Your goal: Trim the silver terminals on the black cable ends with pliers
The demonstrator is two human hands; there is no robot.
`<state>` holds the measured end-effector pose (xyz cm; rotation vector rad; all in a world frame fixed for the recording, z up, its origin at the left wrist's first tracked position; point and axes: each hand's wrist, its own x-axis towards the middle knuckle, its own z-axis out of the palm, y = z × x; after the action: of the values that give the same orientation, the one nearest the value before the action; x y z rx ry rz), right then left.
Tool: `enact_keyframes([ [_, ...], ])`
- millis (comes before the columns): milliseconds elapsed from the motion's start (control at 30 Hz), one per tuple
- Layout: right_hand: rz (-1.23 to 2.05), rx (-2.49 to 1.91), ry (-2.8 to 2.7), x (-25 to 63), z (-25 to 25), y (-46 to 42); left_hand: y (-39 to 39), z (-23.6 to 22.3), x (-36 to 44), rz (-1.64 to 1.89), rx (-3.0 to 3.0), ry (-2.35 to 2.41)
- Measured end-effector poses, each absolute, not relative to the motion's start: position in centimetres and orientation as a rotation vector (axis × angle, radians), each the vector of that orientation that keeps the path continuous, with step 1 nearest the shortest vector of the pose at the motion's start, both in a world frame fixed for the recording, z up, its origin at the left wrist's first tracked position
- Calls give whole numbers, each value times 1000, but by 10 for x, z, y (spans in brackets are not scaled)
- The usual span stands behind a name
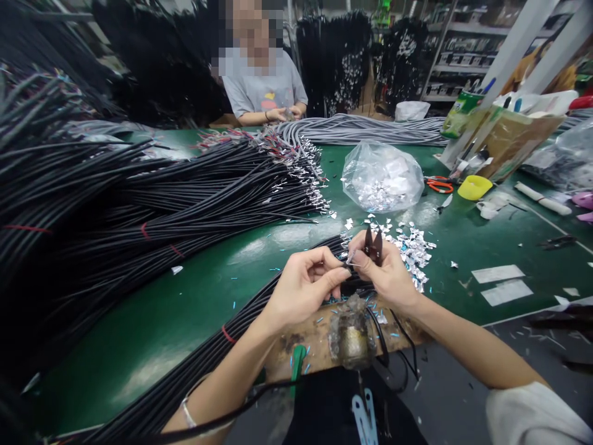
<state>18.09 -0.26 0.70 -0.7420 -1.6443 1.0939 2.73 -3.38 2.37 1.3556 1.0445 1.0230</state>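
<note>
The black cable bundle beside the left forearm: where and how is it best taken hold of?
Probably best at the red tie, from above and the picture's left. The tie gathers the long bundle together there, while the left forearm lies close on the other side.

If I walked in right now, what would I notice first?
Probably the huge heap of black cables filling the left of the green table. Then maybe the clear bag of silvery scraps, right of the heap. In the middle, the left hand pinches a cable end and the right hand grips a dark tool.
</note>
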Motion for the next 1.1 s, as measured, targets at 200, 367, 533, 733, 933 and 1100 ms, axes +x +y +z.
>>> enact_keyframes([
  [200,779,-778,-1660,183,10,-10,-33,25,22,996,1422,1052],
  [367,641,-797,-1618,184,9,-16,-33,24,23,991,1434,1051],
  [533,630,-877,-1601,181,11,-18,-35,15,34,1114,1432,1126],
  [733,446,-803,-1687,181,4,-18,-41,7,45,1338,1687,1447],
  [933,387,-649,-1948,184,-4,-18,-42,4,42,1149,2448,1818],
  [1100,715,-909,-1692,182,8,-5,-35,-3,39,1079,2503,1644],
])
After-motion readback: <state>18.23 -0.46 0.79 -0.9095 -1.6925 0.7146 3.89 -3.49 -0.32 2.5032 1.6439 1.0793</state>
